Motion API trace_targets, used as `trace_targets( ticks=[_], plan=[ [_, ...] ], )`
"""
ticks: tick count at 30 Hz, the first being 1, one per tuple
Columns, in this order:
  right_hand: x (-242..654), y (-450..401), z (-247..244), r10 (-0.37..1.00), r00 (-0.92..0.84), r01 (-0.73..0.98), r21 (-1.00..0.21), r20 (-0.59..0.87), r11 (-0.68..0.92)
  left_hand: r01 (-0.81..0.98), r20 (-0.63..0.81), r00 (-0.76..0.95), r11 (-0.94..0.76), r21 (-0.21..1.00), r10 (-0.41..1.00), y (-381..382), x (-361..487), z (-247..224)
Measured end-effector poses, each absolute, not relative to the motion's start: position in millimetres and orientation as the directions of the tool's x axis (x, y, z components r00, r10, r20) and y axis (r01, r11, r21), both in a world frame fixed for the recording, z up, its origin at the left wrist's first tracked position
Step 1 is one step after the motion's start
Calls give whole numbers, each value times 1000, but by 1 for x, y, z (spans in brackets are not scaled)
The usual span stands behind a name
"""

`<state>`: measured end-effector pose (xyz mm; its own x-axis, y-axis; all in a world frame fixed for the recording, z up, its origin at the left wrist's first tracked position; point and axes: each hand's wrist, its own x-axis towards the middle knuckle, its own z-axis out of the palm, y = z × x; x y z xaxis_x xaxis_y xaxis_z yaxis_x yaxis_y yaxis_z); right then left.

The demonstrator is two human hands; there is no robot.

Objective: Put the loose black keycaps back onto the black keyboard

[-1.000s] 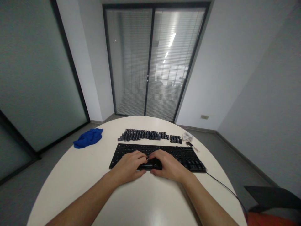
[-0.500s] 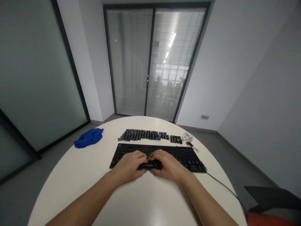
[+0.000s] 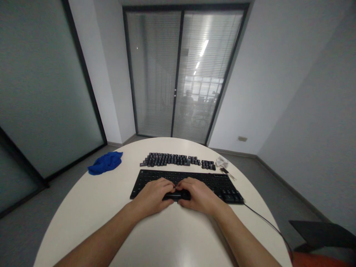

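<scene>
A black keyboard [image 3: 158, 174] lies on the round cream table, many of its key positions without caps and caps still on the number pad at its right end. At the middle of its front edge, my left hand [image 3: 152, 193] has its fingers curled over the long space bar [image 3: 172, 195], with the thumb in front. My right hand [image 3: 198, 194] mirrors it at the bar's other end, fingers bent and thumb low. Fingertips of both hands nearly meet. Whether the bar is seated or lifted I cannot tell. Behind the keyboard lie rows of loose black keycaps [image 3: 168, 159].
A blue cloth [image 3: 105, 163] lies at the table's left edge. Crumpled white material [image 3: 221, 161] and a small dark-ended tool [image 3: 224, 171] lie at the right. The keyboard's cable [image 3: 264, 218] runs over the right edge near a chair [image 3: 322, 233].
Both hands stay in place, with only a slight shift of the fingers at the space bar. Everything else stays where it was.
</scene>
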<state>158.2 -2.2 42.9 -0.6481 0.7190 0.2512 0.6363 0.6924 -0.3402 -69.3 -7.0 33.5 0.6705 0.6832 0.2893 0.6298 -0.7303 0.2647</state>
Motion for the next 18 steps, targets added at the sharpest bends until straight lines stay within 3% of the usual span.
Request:
trace_targets(
  ticks=[18],
  plan=[
    [154, -3, 44, 712, -657, 653, -286, 247, 701, 633, 300, 642, -708, 312, 706, -8, -67, 35]
  ],
)
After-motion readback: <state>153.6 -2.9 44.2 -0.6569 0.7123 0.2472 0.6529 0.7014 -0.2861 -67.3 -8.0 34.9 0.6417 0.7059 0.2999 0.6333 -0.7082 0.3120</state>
